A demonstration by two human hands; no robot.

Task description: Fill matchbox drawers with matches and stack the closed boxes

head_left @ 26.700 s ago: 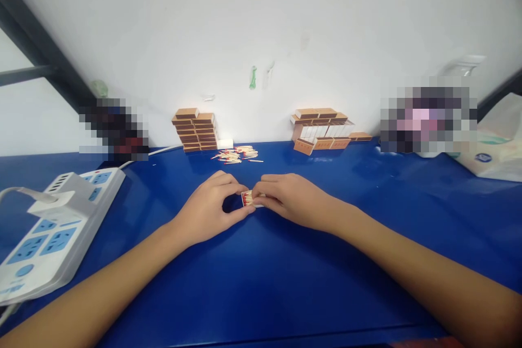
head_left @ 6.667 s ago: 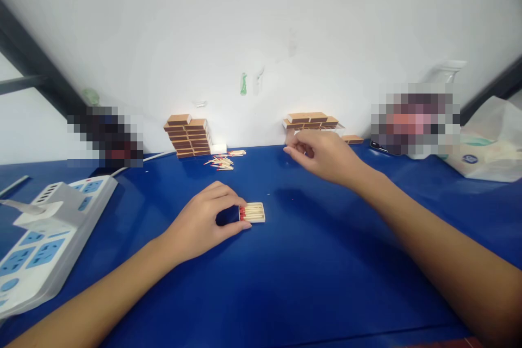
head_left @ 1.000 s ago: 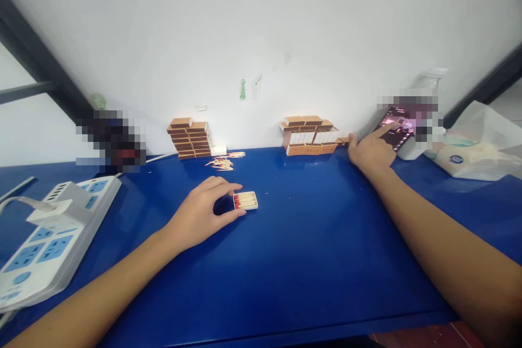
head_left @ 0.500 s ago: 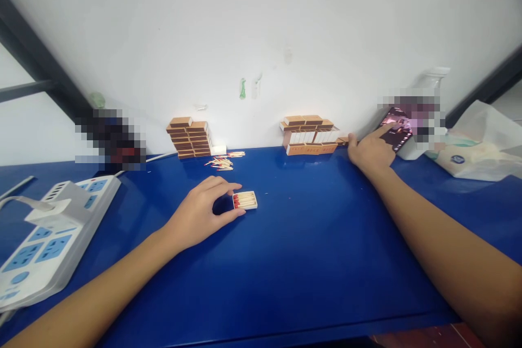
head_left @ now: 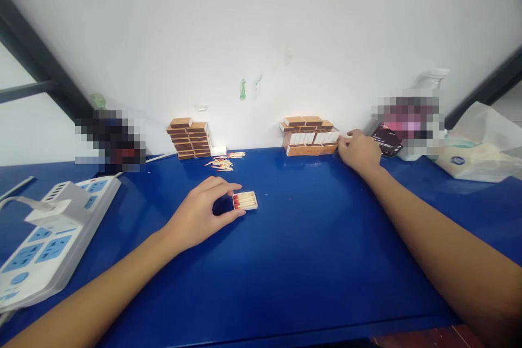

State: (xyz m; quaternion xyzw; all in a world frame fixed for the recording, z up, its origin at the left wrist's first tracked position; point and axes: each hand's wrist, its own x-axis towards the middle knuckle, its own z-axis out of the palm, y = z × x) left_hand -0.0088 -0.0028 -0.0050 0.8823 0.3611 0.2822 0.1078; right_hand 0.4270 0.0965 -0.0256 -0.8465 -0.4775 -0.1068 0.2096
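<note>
My left hand (head_left: 206,207) rests on the blue table, thumb and fingers closed on the left end of a small white tray (head_left: 252,207) filled with red-tipped matches (head_left: 245,199). At the right end of a stack of matchboxes (head_left: 312,149) by the wall is my right hand (head_left: 361,150). Its fingers are curled in close to the stack's end; what they hold, if anything, is hidden. Loose matches (head_left: 222,163) lie beside another stack of matchboxes (head_left: 193,147) at the back left. A phone (head_left: 387,140) leans just right of my right hand.
On the left, a power strip (head_left: 61,242) with a plugged-in charger lies on the blue table (head_left: 285,283). A tissue pack (head_left: 468,160) is at the back right. A white wall (head_left: 261,38) stands behind everything.
My right hand has moved left from the phone screen to the end of the right matchbox stack, and its pointing finger has curled in. My left hand and the tray have stayed put.
</note>
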